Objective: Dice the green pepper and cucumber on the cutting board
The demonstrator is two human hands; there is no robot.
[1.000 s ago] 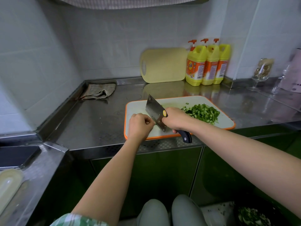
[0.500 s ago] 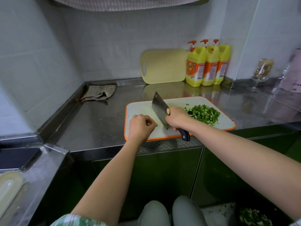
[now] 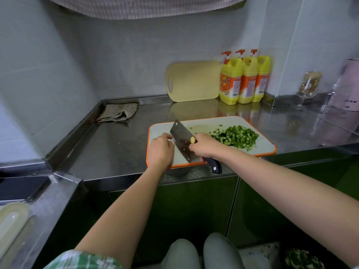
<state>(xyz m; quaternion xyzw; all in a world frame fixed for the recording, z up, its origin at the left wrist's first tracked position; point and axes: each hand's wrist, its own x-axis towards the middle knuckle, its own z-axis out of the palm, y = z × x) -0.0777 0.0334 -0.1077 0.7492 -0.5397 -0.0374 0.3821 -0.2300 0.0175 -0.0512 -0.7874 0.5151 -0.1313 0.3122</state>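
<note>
A white cutting board with an orange rim lies on the steel counter near its front edge. On its right half sits a pile of diced green vegetable. My right hand grips a cleaver where the black handle meets the blade, with the blade edge down on the board. My left hand rests on the board's left part with fingers curled, its knuckles against the blade's flat side. A pale sliver of vegetable shows at its fingertips; the rest is hidden under the hand.
A yellow board and three yellow detergent bottles stand against the back wall. A folded cloth lies at the back left, and a stemmed glass stands at the right. A dark phone lies on the lower left ledge.
The cleaver was raised and a little to the right half a second ago. It has come down and left against my left hand's knuckles. My left hand has shifted slightly left.
</note>
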